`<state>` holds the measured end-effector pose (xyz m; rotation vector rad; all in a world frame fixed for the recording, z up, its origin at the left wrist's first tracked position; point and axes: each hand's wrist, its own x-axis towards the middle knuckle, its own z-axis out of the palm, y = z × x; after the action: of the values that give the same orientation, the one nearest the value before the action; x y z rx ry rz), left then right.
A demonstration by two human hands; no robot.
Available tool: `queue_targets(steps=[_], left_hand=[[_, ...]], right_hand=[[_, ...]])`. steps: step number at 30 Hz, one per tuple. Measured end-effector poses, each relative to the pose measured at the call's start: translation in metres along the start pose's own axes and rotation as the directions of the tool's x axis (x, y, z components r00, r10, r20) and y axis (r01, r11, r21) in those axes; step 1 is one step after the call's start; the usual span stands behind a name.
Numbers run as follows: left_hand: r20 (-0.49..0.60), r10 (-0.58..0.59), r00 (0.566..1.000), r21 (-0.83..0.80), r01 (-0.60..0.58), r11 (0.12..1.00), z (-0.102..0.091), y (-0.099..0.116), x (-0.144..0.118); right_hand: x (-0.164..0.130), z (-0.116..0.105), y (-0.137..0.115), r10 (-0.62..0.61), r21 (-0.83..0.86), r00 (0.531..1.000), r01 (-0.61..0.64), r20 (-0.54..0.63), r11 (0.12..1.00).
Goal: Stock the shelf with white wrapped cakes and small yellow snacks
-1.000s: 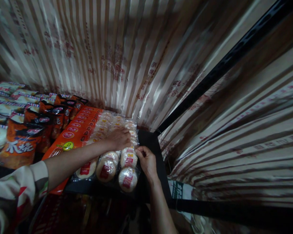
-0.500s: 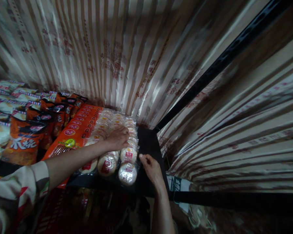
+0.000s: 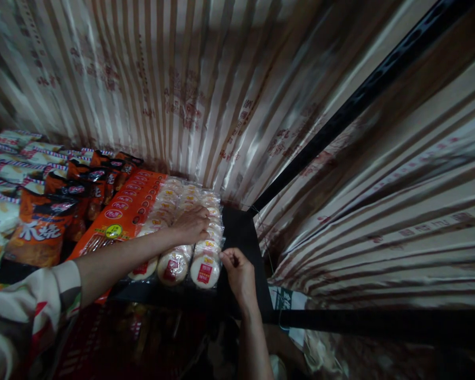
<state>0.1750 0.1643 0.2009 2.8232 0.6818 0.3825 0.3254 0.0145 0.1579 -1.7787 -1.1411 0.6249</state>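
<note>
Both my arms reach forward, hands close together.
My left hand (image 3: 192,224) lies palm down, fingers spread; my right hand (image 3: 237,269) curls into a pinch, wrist bent upward.

Front cake packet now pushed in

The right hand (image 3: 239,272) sits pinched against the front packet (image 3: 204,272), which now stands tucked against its row.

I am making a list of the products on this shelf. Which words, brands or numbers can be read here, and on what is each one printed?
"木烧": large white characters, second one uncertain, on the orange snack bag.
Red labels on the round cake packs: blurred.
Oval logos on the orange-red packs: too small.
Red print on the striped curtain: blurred.
Green-and-white tag below the shelf corner: unreadable.
</note>
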Motion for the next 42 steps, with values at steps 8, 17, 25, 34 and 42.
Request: queue_targets(steps=[8,17,25,34,42], left_hand=[[-0.182,-0.010,0.983,-0.046,0.002,0.999,0.001,0.025,-0.029],[-0.362,-0.109,0.926,0.062,0.141,0.988,0.055,0.098,-0.119],[-0.324,-0.183,0.928,0.159,0.244,0.957,0.068,0.091,-0.153],[-0.328,-0.316,0.890,0.137,0.376,0.917,0.044,0.052,-0.172],[-0.405,-0.337,0.850,0.140,0.422,0.896,0.046,0.026,-0.162]], right_hand=[[0.006,0.010,-0.005,-0.163,-0.212,0.984,0.146,-0.066,0.966],[0.001,0.019,0.006,-0.115,-0.115,0.977,0.096,-0.178,0.989],[-0.008,0.029,0.013,-0.272,-0.323,0.929,0.185,-0.249,0.928],[0.016,0.084,-0.054,-0.531,-0.474,0.847,0.479,0.027,0.739],[0.072,0.155,-0.095,-0.399,-0.596,0.870,0.491,0.290,0.636]])
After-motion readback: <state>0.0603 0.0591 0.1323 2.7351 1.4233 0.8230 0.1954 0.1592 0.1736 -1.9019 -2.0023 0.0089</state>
